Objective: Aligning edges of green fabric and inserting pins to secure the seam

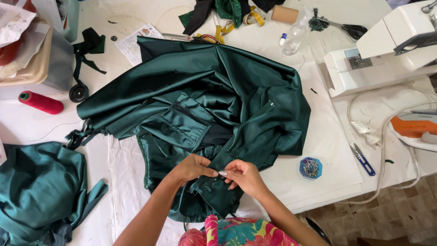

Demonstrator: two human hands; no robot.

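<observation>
A dark green satin garment [200, 95] lies spread over the white table [327, 136]. My left hand [191, 167] and my right hand [243, 176] meet at the garment's near edge, both pinching a fold of the green fabric [214, 191] between thumb and fingers. The fingertips of the two hands almost touch. Whether a pin is in the fingers is too small to tell.
A blue dish of pins [311, 167] and blue thread snips [363, 160] lie to the right. A white sewing machine [382, 50], an orange iron [416, 127] with its cord, a red thread cone [41, 102], more green fabric [41, 187], scissors [348, 28] and a measuring tape [225, 28] surround the garment.
</observation>
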